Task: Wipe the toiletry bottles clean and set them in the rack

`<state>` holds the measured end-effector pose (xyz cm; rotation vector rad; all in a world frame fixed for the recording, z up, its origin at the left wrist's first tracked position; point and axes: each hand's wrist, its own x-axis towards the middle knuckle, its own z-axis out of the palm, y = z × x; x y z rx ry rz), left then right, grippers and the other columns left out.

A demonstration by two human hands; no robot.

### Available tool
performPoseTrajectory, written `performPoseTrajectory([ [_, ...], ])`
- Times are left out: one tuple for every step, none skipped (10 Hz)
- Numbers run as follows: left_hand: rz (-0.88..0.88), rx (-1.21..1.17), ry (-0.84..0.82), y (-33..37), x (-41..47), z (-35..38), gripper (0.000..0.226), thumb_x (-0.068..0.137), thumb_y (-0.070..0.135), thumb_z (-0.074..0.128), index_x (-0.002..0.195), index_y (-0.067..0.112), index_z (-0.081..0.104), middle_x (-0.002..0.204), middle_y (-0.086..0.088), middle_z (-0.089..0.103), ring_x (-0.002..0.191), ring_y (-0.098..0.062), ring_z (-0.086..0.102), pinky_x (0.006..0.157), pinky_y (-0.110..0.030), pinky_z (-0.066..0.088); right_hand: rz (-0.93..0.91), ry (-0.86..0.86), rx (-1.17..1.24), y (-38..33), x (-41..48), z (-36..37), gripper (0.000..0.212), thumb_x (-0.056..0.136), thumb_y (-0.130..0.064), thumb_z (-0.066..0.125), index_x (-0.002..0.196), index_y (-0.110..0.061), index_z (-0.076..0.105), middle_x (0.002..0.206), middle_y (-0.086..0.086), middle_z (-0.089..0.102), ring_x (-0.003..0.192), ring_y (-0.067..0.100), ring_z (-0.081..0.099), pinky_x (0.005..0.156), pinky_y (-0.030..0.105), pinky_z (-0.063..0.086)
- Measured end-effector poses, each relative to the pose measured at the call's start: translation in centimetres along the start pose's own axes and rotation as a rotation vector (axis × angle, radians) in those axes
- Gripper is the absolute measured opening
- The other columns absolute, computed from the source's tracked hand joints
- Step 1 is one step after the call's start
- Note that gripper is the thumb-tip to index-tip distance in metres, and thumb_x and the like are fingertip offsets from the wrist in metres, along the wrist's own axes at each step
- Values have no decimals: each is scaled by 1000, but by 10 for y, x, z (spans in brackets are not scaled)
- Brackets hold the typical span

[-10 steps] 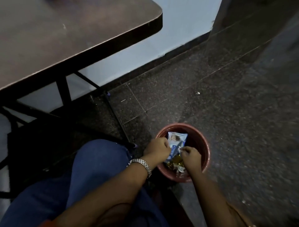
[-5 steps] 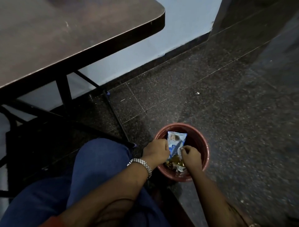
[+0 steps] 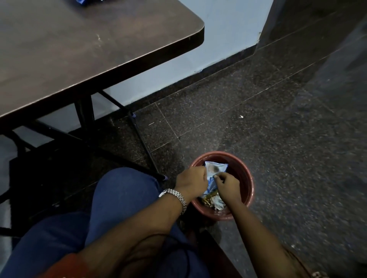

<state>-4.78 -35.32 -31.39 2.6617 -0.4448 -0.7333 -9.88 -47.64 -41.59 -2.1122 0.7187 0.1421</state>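
Both my hands are over a red-brown bucket [image 3: 247, 179] on the floor beside my knee. My left hand [image 3: 191, 181], with a metal watch on its wrist, grips the left edge of a white and blue packet [image 3: 215, 168]. My right hand [image 3: 228, 186] pinches the same packet near its middle. The packet stands inside the bucket, above crumpled gold and white wrappers [image 3: 211, 201]. No toiletry bottle and no rack are in view.
A dark brown table [image 3: 83, 51] with black folding legs stands at the upper left, and a blue item [image 3: 82, 2] lies at its far edge. Dark speckled floor tiles [image 3: 278, 123] spread to the right. A pale wall with a dark skirting runs behind.
My hands have stayed at the packet in the bucket, with the right hand shifting slightly up along it. The view has tilted up a little and shows more of the table.
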Motion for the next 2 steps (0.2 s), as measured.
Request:
performPoseTrajectory([
  [-15,-2,8,-2,0,-11,17,92,24,47,94,18,63,101,-5,67,94,-26,63,79,-34,51,-68,18,12,-17,0,-8,16,90,-22,58,92,-13,71,88,1,71,81,14,62,67,23,37],
  [3,12,53,-5,-2,-30,16,92,26,48,94,19,62,100,-5,67,93,-25,63,79,-35,53,-133,31,61,-41,3,-19,15,90,-22,58,90,-15,71,84,-3,70,77,10,61,68,24,42],
])
